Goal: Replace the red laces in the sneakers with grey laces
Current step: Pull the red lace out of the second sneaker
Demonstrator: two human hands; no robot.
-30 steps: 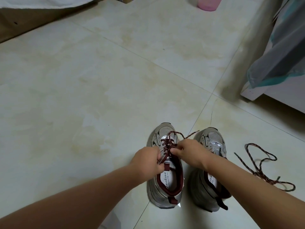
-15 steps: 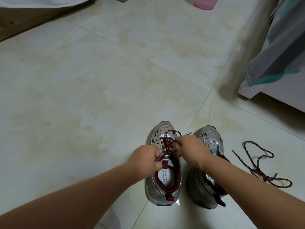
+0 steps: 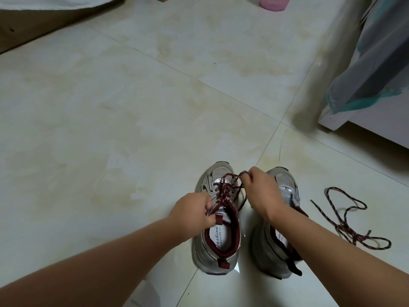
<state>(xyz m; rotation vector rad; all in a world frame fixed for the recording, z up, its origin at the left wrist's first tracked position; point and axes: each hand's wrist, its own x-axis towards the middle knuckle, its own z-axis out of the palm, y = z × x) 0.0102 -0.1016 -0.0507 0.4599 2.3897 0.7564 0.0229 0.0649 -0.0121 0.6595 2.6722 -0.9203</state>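
Two grey sneakers with dark red collars stand side by side on the tiled floor. The left sneaker (image 3: 218, 247) still carries a red lace (image 3: 225, 189) threaded through its eyelets. My left hand (image 3: 192, 214) grips the sneaker's left side by the tongue. My right hand (image 3: 260, 193) pinches a loop of the red lace, lifted over the toe end. The right sneaker (image 3: 285, 185) shows no lace and my right forearm partly hides it. A loose red lace (image 3: 345, 220) lies on the floor to its right.
White furniture with a grey and teal cloth (image 3: 374, 69) hanging over it stands at the right. A pink container (image 3: 274, 2) sits at the far edge. Brown furniture (image 3: 33, 25) under a white cloth runs along the far left.
My right hand has moved up and away from the eyelets toward the toe, drawing the red lace out into a loop. My left hand stays on the sneaker.
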